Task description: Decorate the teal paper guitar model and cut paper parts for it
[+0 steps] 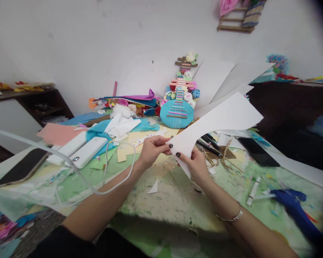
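Observation:
A curved piece of white paper is held up over the front middle of the table. My left hand pinches its left edge between thumb and fingers. Closed around the lower part is my right hand, thumb in front and fingers behind. A wide end of the paper reaches up to the right. Just behind my right hand lie gold-handled scissors and several black pens, partly hidden by the paper. A small white paper scrap rests on the table below my hands.
A blue paper lute leans on the wall. White power banks, a cable and a phone are at left. Right are another phone, a white marker and a blue glue gun. The table's front edge is near.

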The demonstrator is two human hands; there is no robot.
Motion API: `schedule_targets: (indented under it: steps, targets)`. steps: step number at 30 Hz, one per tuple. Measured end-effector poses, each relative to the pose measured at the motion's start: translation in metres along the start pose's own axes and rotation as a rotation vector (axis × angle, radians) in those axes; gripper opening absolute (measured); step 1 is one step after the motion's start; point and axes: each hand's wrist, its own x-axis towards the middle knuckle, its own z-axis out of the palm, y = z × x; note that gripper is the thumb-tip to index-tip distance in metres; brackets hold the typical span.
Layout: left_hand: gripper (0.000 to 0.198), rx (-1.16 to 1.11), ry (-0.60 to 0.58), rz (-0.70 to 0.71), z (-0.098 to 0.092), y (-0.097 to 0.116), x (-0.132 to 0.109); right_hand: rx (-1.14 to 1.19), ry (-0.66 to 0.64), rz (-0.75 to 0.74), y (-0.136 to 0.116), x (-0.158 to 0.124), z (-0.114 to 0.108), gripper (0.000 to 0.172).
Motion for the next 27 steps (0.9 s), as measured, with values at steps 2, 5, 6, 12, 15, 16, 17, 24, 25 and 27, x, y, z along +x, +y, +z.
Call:
schedule_targets:
  steps: [2,5,6,12,15,16,17,24,25,27]
  targets:
    - [0.032,-0.007,-0.014,-0.003,-0.001,0.000,0.000,-0.007,-0.001,0.004,-0.002,0.000,0.000,0.045]
    - [0.039,-0.017,-0.029,-0.046,-0.002,-0.001,0.001,-0.028,-0.004,-0.029,-0.002,0.001,0.001,0.045]
    - [0.041,-0.021,-0.027,-0.067,-0.002,-0.002,0.002,-0.039,0.000,-0.049,-0.002,0.001,0.001,0.044]
    - [0.034,-0.058,-0.003,-0.113,-0.006,-0.005,0.004,-0.188,-0.018,-0.151,-0.005,0.005,-0.007,0.041]
    - [0.031,-0.023,0.045,-0.040,-0.010,0.000,0.005,-0.514,0.004,-0.279,-0.013,0.009,-0.022,0.033]
    - [0.031,-0.003,0.070,-0.007,-0.011,0.003,0.005,-0.673,0.026,-0.299,-0.015,0.010,-0.027,0.037]
    - [0.030,0.017,0.097,0.025,-0.012,0.006,0.005,-0.850,0.038,-0.295,-0.017,0.012,-0.032,0.039]
    - [0.025,0.094,0.196,0.179,-0.017,0.022,0.003,-1.576,-0.115,-0.027,-0.002,0.012,-0.034,0.035]
    - [0.025,0.102,0.203,0.186,-0.018,0.023,0.003,-1.580,-0.133,-0.014,0.000,0.012,-0.032,0.035]
    - [0.024,0.111,0.211,0.194,-0.020,0.025,0.004,-1.538,-0.157,0.016,0.001,0.013,-0.030,0.031]
